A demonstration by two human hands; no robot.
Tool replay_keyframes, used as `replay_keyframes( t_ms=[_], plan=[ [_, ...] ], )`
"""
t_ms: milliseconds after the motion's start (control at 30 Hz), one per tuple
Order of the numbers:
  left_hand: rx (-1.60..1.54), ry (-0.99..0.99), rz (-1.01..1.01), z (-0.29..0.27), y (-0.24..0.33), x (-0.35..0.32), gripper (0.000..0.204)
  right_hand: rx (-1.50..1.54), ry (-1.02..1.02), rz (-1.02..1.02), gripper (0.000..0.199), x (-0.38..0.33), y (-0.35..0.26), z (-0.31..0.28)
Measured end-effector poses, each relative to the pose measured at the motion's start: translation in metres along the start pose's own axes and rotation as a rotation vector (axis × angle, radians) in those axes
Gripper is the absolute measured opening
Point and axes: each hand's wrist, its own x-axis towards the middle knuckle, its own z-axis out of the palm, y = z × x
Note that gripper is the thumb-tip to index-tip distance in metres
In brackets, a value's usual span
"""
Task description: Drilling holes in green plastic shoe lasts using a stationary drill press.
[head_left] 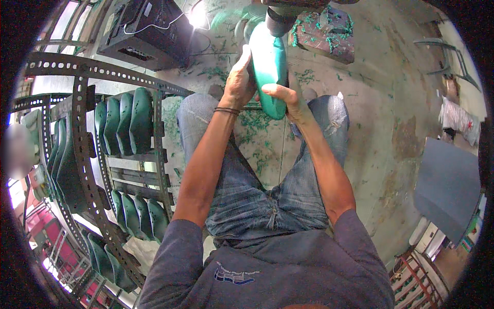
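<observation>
I sit with both hands on a long green shoe-sole-shaped piece, held upright in front of my knees. My left hand grips its left side with the fingers wrapped along the edge. From below, my right hand supports the lower right end, thumb across the front. The piece's top end is pressed against a dark round machine part at the top of the view.
A perforated metal rack at my left holds several more green soles on edge. Green shavings litter the concrete floor. A dark box with cables stands at the back left, a grey board at the right.
</observation>
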Motion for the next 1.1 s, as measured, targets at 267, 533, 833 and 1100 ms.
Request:
replay_keyframes(
  t_ms=[267,533,833,1100],
  plan=[
    [0.078,0.071,-0.027,0.013,0.005,-0.003,0.059,-0.12,0.04,-0.184,0.081,-0.001,-0.01,0.009],
    [0.003,0.041,0.025,0.012,-0.001,0.004,0.056,-0.212,0.035,-0.285,0.084,0.002,-0.014,0.005],
    [0.012,0.026,0.016,0.006,0.001,0.003,0.054,-0.191,0.026,-0.308,0.083,0.003,-0.013,0.004],
    [0.082,0.033,-0.016,0.005,-0.001,-0.003,0.058,-0.007,0.001,-0.041,0.078,0.004,0.017,-0.009]
  ],
)
